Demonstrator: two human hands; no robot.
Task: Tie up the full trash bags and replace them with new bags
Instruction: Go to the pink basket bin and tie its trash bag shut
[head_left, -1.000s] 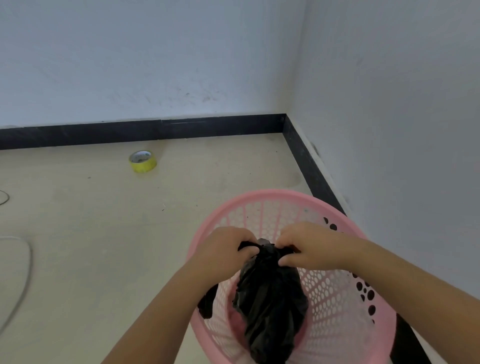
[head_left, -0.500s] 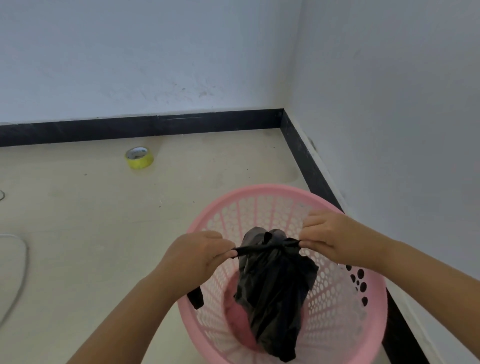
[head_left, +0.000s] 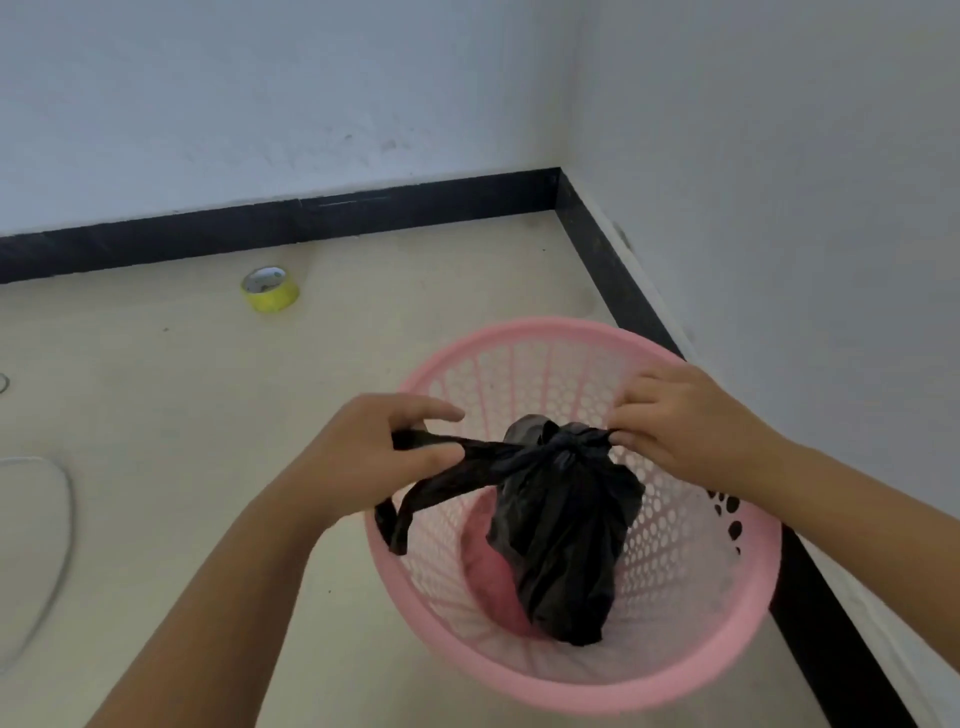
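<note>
A black trash bag (head_left: 563, 530) hangs inside a pink perforated basket (head_left: 524, 691) in the room's corner. The bag's neck is knotted at the top. My left hand (head_left: 374, 457) grips a long black handle strip of the bag, stretched out to the left past the basket's rim, its loose end dangling. My right hand (head_left: 691, 421) pinches the short handle end at the right of the knot. The bag is lifted, with its bottom still within the basket.
A roll of yellow tape (head_left: 270, 288) lies on the beige floor near the back wall. A thin white cable (head_left: 62, 519) curves along the left floor. White walls with a black skirting board (head_left: 639, 312) close off the back and right.
My hands have moved apart, the left far to the left, the right to the right, stretching the bag's handles taut and tightening the knot. The bag sits a little higher.
</note>
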